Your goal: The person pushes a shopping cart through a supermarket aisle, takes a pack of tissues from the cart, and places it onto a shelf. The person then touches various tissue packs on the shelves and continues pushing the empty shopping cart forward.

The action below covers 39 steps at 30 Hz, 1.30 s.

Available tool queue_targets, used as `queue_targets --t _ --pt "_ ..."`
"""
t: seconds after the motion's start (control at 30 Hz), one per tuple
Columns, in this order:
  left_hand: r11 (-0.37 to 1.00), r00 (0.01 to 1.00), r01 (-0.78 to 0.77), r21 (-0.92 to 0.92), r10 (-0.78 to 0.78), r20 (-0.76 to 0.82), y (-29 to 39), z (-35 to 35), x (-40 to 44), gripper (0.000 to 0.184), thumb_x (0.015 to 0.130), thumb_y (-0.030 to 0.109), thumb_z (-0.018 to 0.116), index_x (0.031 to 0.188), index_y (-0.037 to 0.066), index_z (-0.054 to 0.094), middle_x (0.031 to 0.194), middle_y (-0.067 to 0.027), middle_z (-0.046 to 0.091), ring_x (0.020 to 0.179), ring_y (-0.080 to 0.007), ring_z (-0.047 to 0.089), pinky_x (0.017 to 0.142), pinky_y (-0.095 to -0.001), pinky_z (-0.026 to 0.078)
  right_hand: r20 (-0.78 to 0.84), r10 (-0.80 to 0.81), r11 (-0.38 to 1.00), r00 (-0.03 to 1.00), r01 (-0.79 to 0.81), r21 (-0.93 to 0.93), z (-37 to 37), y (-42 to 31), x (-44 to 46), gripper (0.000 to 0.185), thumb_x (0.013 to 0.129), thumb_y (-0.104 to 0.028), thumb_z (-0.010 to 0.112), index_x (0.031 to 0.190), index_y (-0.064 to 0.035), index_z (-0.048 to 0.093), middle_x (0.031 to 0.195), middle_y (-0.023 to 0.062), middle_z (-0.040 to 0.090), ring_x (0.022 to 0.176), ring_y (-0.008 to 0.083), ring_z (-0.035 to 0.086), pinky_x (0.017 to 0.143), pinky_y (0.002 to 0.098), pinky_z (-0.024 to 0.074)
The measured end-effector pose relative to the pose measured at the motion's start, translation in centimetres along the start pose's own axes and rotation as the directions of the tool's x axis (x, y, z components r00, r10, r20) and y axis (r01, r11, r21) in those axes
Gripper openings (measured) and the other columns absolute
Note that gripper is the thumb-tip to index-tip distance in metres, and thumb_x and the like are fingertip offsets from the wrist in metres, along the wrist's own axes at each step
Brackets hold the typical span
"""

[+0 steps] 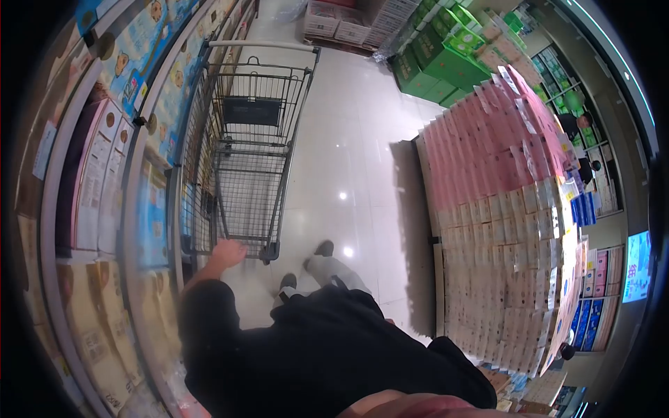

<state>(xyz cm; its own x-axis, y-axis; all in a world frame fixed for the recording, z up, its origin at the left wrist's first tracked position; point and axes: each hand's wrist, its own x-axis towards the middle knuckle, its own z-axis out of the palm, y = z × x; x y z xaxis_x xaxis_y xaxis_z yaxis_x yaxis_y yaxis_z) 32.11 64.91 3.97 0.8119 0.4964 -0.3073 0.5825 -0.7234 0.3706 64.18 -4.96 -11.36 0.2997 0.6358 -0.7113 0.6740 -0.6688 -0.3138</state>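
My left hand (230, 252) reaches forward and is closed around the near end of a wire shopping cart (251, 164). Nothing lies in the cart's basket that I can see. Its pale handle bar (261, 46) is at the far end, and a dark panel (252, 111) sits below that. Of my right hand (389, 321), only a small bit of skin shows past the dark sleeve, so its fingers are hidden.
Shelves of blue diaper packs (132, 59) and boxes (97, 177) run close along the left. On the right stands a tall stack of pink and white packs (495, 209). Green cartons (439, 66) and white crates (334, 24) are farther ahead. Shiny tiled floor (348, 181) lies between.
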Motion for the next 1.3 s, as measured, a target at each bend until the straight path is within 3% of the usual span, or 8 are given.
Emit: queue_targets --t 0.3,0.4,0.47,0.53,0.67,0.73,1.07,1.3 --pt "0.981 0.982 -0.187 -0.047 0.189 0.026 -0.1 2.6 -0.5 0.021 0.081 0.024 0.058 0.071 0.009 0.068 0.072 -0.0112 0.064 0.072 -0.0304 0.064 0.065 -0.0445 0.051 0.018 0.082 0.982 0.996 -0.084 0.168 -16.2 -5.1 12.7 0.022 0.087 -0.025 0.059 0.095 -0.0052 0.065 0.087 0.0106 0.066 0.082 0.0336 0.065 0.065 0.0501 0.051" --pt "0.901 0.873 -0.306 0.307 0.137 0.468 3.4 -0.9 -0.1 0.012 0.076 0.015 0.059 0.07 0.011 0.068 0.073 -0.0066 0.063 0.072 -0.0261 0.063 0.061 -0.0442 0.049 0.009 -0.08 0.995 0.997 0.081 -0.062 -22.9 -5.8 17.7 0.023 0.087 -0.025 0.059 0.095 -0.005 0.065 0.087 0.0103 0.066 0.082 0.0342 0.065 0.065 0.0497 0.051" --pt "0.93 0.95 -0.118 0.348 0.003 0.313 5.2 -0.5 -0.7 0.01 0.075 0.017 0.06 0.069 0.011 0.066 0.072 -0.0077 0.062 0.071 -0.0269 0.063 0.061 -0.045 0.049 -0.011 -0.073 0.997 0.997 0.072 -0.04 -27.0 -6.3 21.3 0.023 0.087 -0.026 0.059 0.096 -0.0049 0.065 0.087 0.0101 0.067 0.082 0.0345 0.065 0.065 0.0494 0.051" --pt "0.949 0.917 0.038 0.312 -0.157 0.366 4.5 3.5 -0.6 0.01 0.074 0.017 0.06 0.071 0.01 0.066 0.072 -0.0096 0.062 0.073 -0.029 0.063 0.062 -0.0465 0.049 -0.034 0.399 0.484 0.916 -0.179 0.856 -29.3 -5.9 25.2 0.031 0.089 -0.027 0.054 0.107 -0.0047 0.065 0.091 0.0178 0.067 0.077 0.0286 0.067 0.067 0.0438 0.0509" --pt "0.832 0.831 0.555 0.005 -0.555 0.047 6.6 4.4 2.3 0.013 0.078 0.019 0.058 0.076 0.008 0.063 0.073 -0.0136 0.062 0.077 -0.0352 0.063 0.063 -0.049 0.049 0.201 0.466 0.242 0.862 -0.343 0.908 -41.2 -7.5 30.9 0.034 0.089 -0.024 0.054 0.119 -0.0066 0.053 0.088 0.0134 0.065 0.078 0.0274 0.067 0.069 0.0447 0.0512" --pt "0.524 0.528 0.836 -0.164 -0.849 -0.023 8.9 1.9 8.2 0.016 0.084 0.019 0.053 0.082 0.005 0.061 0.078 -0.016 0.065 0.08 -0.0372 0.063 0.067 -0.0471 0.05 0.131 0.41 0.285 0.902 -0.264 0.922 -46.0 -8.6 34.2 0.031 0.087 -0.024 0.055 0.111 -0.005 0.054 0.088 0.0138 0.065 0.077 0.0262 0.067 0.068 0.0431 0.0517" --pt "0.648 0.464 0.021 -0.762 -0.681 -0.567 13.5 -22.7 36.3 0.008 0.088 0.008 0.058 0.092 0.002 0.062 0.08 -0.0126 0.064 0.071 -0.0276 0.062 0.064 -0.0382 0.05 -0.235 0.087 0.592 0.968 0.14 0.794 -68.7 -24.2 49.6 0.026 0.087 -0.024 0.057 0.105 -0.0047 0.059 0.087 0.0108 0.065 0.072 0.0197 0.066 0.062 0.0297 0.049" --pt "0.906 0.398 -0.083 -0.414 -0.351 -0.848 8.4 -32.9 53.2 0.021 0.083 0.004 0.058 0.104 0.002 0.056 0.093 -0.0148 0.062 0.085 -0.0311 0.06 0.079 -0.0417 0.046 -0.389 -0.689 0.46 0.611 0.784 0.417 -85.1 -50.4 36.3 0.031 0.087 -0.013 0.064 0.114 -0.0002 0.057 0.101 0.0115 0.065 0.094 0.0206 0.064 0.084 0.0337 0.0506"
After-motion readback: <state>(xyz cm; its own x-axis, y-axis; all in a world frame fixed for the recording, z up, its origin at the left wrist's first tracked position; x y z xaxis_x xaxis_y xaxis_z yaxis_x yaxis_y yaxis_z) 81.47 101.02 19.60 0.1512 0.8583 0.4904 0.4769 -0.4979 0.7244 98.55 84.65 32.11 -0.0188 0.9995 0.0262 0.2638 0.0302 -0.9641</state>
